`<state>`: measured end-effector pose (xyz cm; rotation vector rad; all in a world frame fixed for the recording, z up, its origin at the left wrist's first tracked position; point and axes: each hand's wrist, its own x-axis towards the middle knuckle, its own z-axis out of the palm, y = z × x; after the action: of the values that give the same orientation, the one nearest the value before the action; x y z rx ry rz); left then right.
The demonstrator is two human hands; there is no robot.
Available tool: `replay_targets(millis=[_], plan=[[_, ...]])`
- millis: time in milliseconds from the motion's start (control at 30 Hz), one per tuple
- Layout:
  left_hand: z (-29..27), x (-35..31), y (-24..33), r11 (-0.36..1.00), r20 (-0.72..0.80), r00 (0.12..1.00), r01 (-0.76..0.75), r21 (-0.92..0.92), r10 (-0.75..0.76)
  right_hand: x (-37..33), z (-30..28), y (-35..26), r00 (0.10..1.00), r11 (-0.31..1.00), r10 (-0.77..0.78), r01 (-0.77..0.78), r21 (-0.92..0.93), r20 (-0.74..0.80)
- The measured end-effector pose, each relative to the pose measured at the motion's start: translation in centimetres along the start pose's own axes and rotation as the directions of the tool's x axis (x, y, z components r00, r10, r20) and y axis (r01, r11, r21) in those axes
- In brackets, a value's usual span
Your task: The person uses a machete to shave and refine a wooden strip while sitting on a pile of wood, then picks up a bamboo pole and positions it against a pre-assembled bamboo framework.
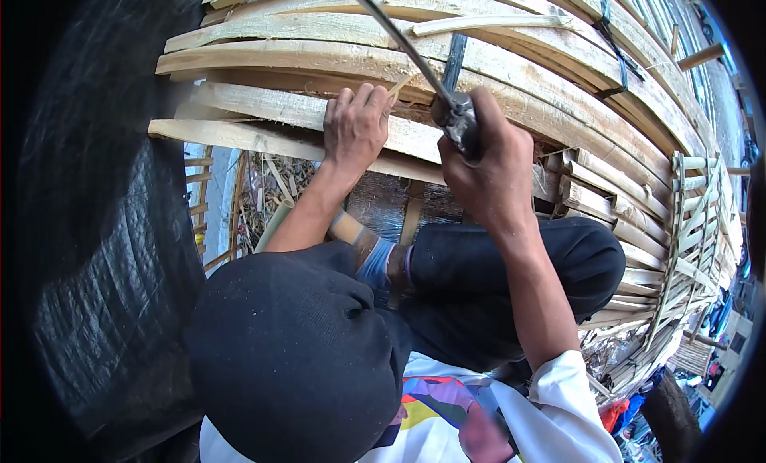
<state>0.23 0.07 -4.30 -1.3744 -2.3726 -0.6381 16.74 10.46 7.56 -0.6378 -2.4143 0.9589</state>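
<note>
My right hand [491, 156] is wrapped round the handle end of a long, narrow metal tool [396, 38]. Its dark shaft slants up and left over the wood, and its exact kind is unclear. To the left, my left hand [357, 126] lies over the near wooden planks [239, 136] with its fingers bent. A thin wooden strip [402, 84] sticks out at its fingertips. Between the hands, a dark strap [454, 62] crosses the pale, rough-sawn planks. Part of the wood beneath both hands is hidden.
A loose pale stick [491, 22] lies across the stacked planks. Black sheeting [104, 247] hangs at the left. Split bamboo pieces [622, 199] are stacked at the right beside a woven lattice [698, 223]. My bent knees [586, 263] are close below the wood.
</note>
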Motion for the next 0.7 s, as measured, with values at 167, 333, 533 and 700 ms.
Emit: replay_targets(millis=[167,333,533,700], plan=[[0.2,0.3,0.5,0.998,-0.013,1.000,-0.025,-0.056,0.025,-1.6,1.9,6.0,0.951,0.910,0.286,-0.232,-0.343,0.116],[0.1,0.0,0.1,1.000,0.050,0.998,0.025,-0.014,-0.024,-0.9,0.3,2.1,0.987,0.955,0.148,-0.124,-0.270,0.069],[-0.4,0.0,0.2,1.000,0.035,0.999,0.006,0.027,-0.007,-1.3,0.0,0.6,0.999,0.991,0.037,-0.035,-0.129,0.013],[1.0,-0.1,0.6,0.999,-0.005,1.000,-0.024,0.024,0.024,-1.0,0.5,4.5,0.972,0.927,0.214,-0.172,-0.332,0.094]])
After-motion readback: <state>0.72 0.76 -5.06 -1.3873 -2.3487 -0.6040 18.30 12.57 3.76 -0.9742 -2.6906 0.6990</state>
